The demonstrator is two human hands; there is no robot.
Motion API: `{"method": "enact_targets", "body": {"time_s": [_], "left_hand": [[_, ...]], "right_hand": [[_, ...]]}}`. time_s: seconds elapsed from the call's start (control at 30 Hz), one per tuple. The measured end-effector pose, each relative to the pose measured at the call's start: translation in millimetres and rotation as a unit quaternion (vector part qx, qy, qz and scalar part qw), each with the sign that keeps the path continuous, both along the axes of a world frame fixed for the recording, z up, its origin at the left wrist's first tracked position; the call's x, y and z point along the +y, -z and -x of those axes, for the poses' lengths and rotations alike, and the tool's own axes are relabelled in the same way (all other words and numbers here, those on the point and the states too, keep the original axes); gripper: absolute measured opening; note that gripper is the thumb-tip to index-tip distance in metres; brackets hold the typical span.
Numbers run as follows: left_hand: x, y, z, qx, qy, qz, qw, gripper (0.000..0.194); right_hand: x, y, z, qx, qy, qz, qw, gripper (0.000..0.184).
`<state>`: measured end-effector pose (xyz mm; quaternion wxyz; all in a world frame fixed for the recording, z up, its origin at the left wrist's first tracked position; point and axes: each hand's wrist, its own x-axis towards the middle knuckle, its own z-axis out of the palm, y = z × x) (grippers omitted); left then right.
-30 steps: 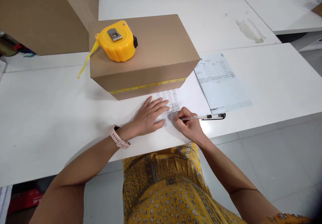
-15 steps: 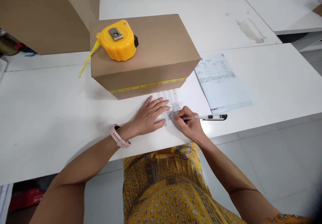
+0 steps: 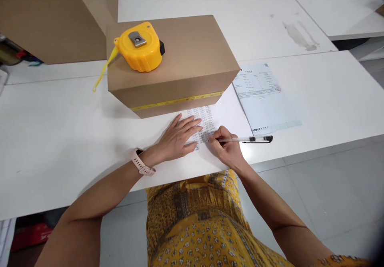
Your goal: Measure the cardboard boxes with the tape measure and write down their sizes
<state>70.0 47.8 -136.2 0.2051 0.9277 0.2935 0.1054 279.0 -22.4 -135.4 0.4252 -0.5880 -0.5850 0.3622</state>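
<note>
A white sheet of paper with columns of small handwriting lies at the table's near edge, its far part hidden by a cardboard box. My left hand rests flat on the sheet, fingers spread, beside the writing. On that wrist is a pale pink band. My right hand pinches a clear pen with a black cap on its rear end. The pen's tip meets the paper at the lower end of the written columns.
A cardboard box with yellow tape stands just beyond my hands, a yellow tape measure on top. A larger box is at the back left. A printed pale-blue document lies right of the sheet on the white table.
The pen's rear end has shifted very slightly to the right. Both hands stay in nearly the same place, and the view has moved a touch.
</note>
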Motion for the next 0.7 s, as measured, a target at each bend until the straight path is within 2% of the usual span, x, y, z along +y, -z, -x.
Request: {"method": "enact_targets", "body": {"time_s": [0.7], "left_hand": [[-0.4, 0.0, 0.4, 0.003, 0.001, -0.002, 1.000, 0.051]], "right_hand": [[0.5, -2.6, 0.2, -0.005, 0.004, 0.008, 1.000, 0.022]]}}
